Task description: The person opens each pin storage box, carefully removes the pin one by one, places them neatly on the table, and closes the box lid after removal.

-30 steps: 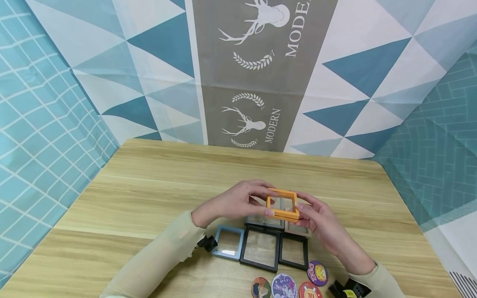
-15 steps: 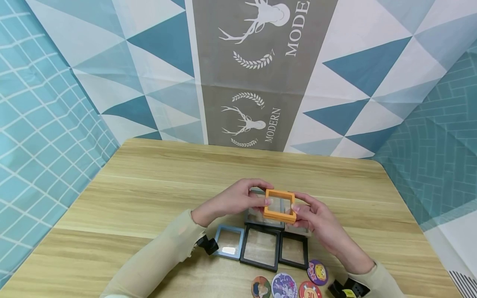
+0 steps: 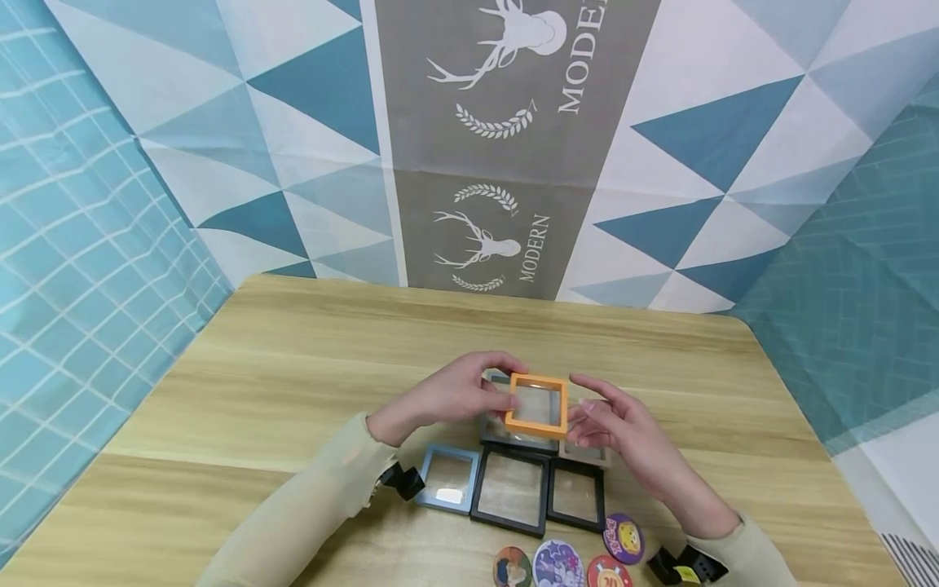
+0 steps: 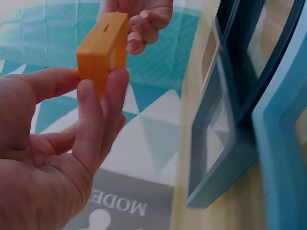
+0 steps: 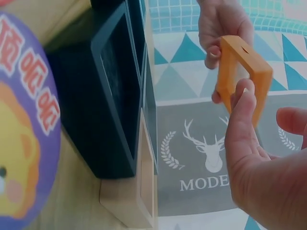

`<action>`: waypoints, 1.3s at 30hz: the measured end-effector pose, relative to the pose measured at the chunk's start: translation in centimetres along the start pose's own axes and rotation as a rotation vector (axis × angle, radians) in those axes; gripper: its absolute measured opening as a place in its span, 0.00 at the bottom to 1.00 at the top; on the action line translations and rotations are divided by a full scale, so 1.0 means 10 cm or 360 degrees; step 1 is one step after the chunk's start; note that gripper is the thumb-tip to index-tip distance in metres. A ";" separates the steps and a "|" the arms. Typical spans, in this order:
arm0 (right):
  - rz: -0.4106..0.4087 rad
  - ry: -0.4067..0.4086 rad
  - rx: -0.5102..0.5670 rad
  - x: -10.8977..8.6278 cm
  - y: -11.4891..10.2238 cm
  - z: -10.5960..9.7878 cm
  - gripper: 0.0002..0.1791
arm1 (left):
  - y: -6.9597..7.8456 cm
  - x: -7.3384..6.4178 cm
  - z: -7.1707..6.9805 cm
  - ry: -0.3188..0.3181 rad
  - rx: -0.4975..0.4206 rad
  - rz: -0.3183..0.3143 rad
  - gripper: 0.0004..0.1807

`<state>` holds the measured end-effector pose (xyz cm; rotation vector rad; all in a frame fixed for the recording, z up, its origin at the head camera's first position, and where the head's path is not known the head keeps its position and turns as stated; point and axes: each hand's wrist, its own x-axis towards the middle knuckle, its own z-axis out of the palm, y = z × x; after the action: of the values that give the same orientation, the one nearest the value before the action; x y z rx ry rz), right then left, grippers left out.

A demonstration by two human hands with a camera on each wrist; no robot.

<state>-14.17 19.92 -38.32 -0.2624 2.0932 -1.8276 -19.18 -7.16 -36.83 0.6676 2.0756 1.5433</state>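
Observation:
An orange square display frame with a clear window [image 3: 538, 429] is held up above the other frames. My left hand [image 3: 458, 391] pinches its left side between thumb and fingers; the left wrist view shows the thumb and fingertips on the orange frame [image 4: 96, 52]. My right hand [image 3: 623, 424] is just right of it, apart from it in the head view, with fingers loosely bent and nothing in them. Under the orange frame lie a grey frame [image 3: 531, 443], partly hidden, and a beige frame [image 3: 587, 459].
A light blue frame [image 3: 443, 507], a larger black frame [image 3: 506, 523] and a smaller black frame [image 3: 578, 519] lie in a row nearer me. Round badges lie in front: an orange-brown one [image 3: 513, 567], a purple one [image 3: 558, 564], a red one [image 3: 609, 572] and a lion one [image 3: 623, 538].
The orange frame has moved a little left with my left hand. My right hand, which held its right side before, has let go and stays near the same place.

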 end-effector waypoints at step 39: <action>-0.0074 -0.0061 -0.0073 0.00 0.01 -0.05 0.26 | -0.36 -0.44 -0.35 0.0253 0.1180 -0.0346 0.26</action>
<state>-14.38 20.43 -38.36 -0.3573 2.1217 -1.7876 -18.34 -13.46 -39.04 0.5383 2.7467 0.6979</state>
